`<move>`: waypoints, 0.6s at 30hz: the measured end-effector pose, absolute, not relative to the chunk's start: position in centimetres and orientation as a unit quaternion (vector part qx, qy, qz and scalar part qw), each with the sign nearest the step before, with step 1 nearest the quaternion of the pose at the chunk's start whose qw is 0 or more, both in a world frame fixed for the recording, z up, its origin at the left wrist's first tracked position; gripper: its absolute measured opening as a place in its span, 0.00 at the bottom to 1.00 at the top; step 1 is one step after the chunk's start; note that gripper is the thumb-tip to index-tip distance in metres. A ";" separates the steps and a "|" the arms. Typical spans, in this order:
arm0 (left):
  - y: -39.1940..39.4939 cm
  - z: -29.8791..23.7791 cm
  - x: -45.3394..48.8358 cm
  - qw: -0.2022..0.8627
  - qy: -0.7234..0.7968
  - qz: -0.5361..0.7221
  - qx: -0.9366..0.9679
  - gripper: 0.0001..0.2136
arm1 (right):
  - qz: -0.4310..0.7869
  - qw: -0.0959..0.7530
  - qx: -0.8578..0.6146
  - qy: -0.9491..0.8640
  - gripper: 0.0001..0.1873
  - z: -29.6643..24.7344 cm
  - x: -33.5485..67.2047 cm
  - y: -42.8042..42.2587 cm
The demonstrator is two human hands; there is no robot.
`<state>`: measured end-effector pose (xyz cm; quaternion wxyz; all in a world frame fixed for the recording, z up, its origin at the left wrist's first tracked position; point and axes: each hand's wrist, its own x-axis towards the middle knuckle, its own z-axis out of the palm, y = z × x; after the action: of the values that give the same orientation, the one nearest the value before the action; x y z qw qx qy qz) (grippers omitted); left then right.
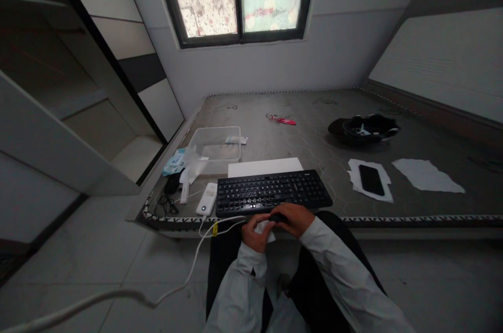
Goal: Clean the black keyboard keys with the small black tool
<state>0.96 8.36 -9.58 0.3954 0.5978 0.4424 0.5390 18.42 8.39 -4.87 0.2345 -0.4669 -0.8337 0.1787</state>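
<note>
My left hand (255, 233) is closed around a crumpled white tissue (271, 237), part of which hangs below the fingers. Against it, my right hand (294, 219) grips a small black rounded object (278, 218), mostly covered by the fingers, so its kind is unclear. The two hands meet above my lap at the near edge of the mattress. Just beyond them lies a black keyboard (271, 191), with a white sheet or box (265, 166) behind it. Left of the keyboard rests a white power bank (207, 199) with a white cable plugged in.
A clear plastic bin (220, 165), a blue-white packet (174, 162) and tangled black cables (167, 204) are at the left. Rightward lie a phone (371, 180) on white paper, another white sheet (428, 176) and a black cap (365, 130). A red packet (282, 120) lies farther back.
</note>
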 end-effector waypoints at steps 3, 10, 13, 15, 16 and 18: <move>8.7 -9.7 0.9 0.423 0.476 0.565 0.525 0.13 | 0.094 0.313 -0.472 -0.819 0.20 -3.7 18.6 7.8; 9.5 -10.0 0.4 0.492 0.487 0.604 0.395 0.16 | 0.178 0.383 -0.521 -0.742 0.18 -3.7 17.9 6.8; 9.1 -10.3 0.8 0.534 0.463 0.585 0.399 0.17 | 0.264 0.443 -0.563 -0.646 0.17 -5.1 16.7 7.6; 8.6 -10.2 1.4 0.561 0.443 0.563 0.415 0.18 | 0.329 0.519 -0.524 -0.589 0.22 -5.6 16.0 8.2; 8.4 -10.1 1.8 0.572 0.435 0.551 0.424 0.17 | 0.361 0.554 -0.496 -0.563 0.21 -5.6 15.6 8.5; 7.9 -9.9 2.6 0.594 0.423 0.524 0.440 0.18 | 0.419 0.608 -0.443 -0.508 0.18 -5.6 15.2 9.0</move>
<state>2.56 7.95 -9.89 0.5938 0.4402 0.4225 0.5245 15.21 9.02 -5.57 0.6084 -0.4431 -0.5077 0.4193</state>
